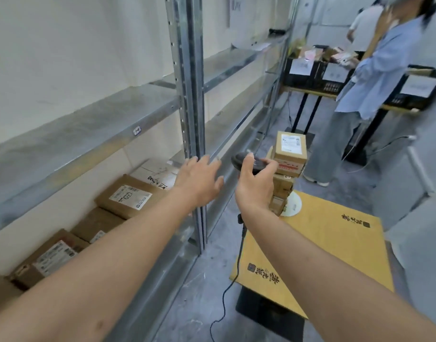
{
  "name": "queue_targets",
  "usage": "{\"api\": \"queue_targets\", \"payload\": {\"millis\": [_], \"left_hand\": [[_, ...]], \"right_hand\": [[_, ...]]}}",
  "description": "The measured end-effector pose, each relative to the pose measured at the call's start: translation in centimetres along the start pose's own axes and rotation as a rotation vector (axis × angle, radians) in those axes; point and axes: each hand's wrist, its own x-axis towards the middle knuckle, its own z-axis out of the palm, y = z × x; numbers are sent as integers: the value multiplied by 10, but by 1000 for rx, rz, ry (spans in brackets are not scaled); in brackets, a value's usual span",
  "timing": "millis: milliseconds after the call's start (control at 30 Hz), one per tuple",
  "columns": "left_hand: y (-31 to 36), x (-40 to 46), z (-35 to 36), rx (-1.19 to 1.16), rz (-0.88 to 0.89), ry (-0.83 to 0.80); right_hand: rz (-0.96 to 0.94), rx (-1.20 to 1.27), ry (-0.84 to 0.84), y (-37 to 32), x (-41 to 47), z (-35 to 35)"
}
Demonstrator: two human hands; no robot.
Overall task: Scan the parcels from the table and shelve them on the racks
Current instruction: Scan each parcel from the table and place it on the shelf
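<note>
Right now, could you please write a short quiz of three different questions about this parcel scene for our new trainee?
1. True or false: the right hand grips the black handheld barcode scanner.
2. Multiple choice: where is the stack of brown cardboard parcels? A) on the yellow-topped table; B) on the top shelf; C) on the floor.
3. Fill in: the left hand is ____, holding nothing, in front of the grey metal rack.

Key: 1 true; 2 A; 3 open.
</note>
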Motion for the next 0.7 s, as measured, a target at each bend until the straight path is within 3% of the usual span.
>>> {"api": "queue_targets", "payload": {"millis": [300, 700], "left_hand": [[107, 56, -15, -6, 166, 63], [212, 147, 24, -71, 52, -20]], "right_hand": [[-16, 17, 175, -1, 65, -104], [44, -48, 142, 25, 197, -188]]}}
